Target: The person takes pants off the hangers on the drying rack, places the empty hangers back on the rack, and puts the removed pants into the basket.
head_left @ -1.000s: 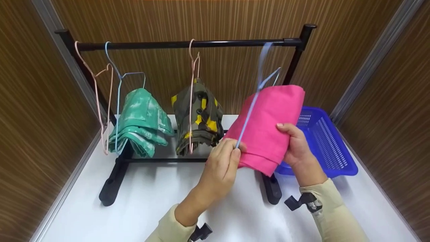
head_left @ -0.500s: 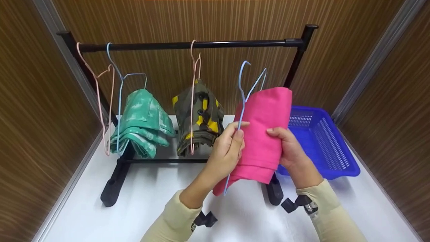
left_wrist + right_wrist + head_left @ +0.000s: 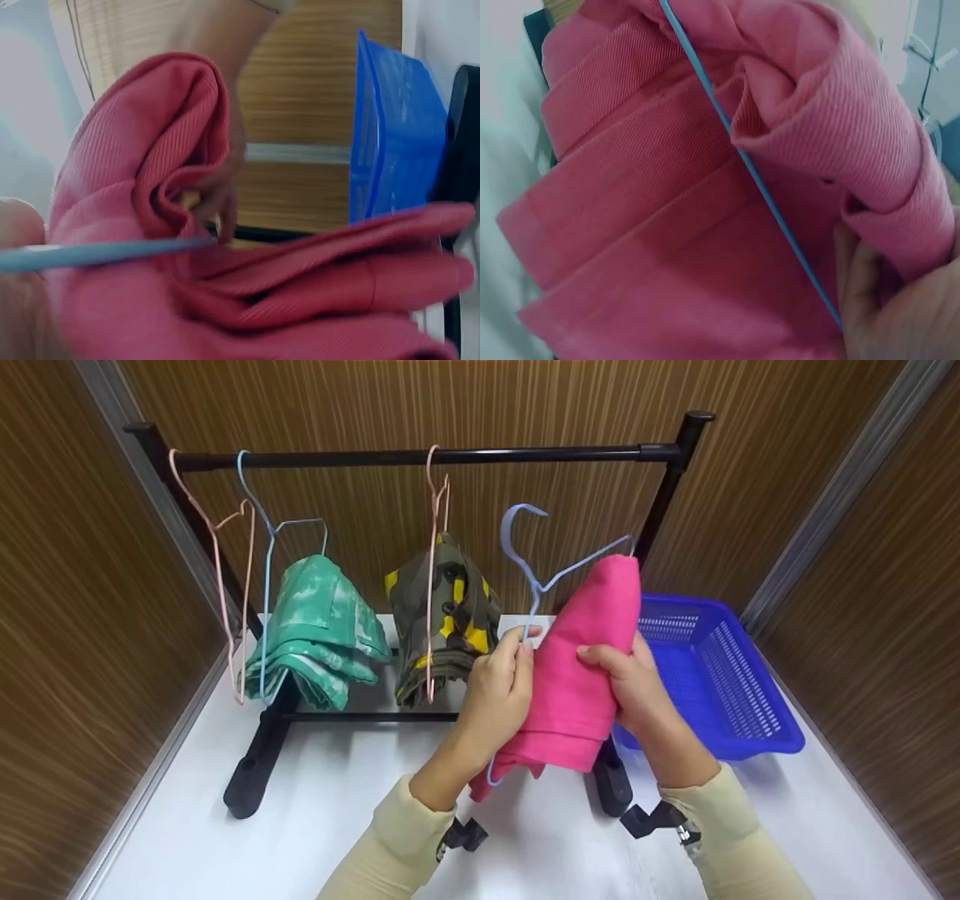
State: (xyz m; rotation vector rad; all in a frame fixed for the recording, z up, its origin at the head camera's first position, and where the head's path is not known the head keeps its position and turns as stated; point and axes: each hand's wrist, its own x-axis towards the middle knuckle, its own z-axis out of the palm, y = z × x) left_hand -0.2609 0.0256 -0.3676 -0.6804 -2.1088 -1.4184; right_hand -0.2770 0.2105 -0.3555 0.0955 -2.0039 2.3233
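Note:
A folded pink garment hangs over a light-blue clothes hanger, both held up in front of the rack. My left hand pinches the hanger's side wire below its hook. With the thumb in front and the fingers behind, my right hand grips the garment's right side. The hook points up and stands off the bar. In the right wrist view the hanger's lower wire runs across the ribbed pink cloth. Thick rolled folds of the cloth fill much of the left wrist view.
A black clothes rack stands on the white table. On its bar hang a bare pink hanger, a blue hanger with green cloth, and a pink hanger with camouflage cloth. A blue basket sits right.
The hanger has come off the bar and moved left and down with the pink garment. My left hand has shifted up its wire, and the hook has turned to show side-on.

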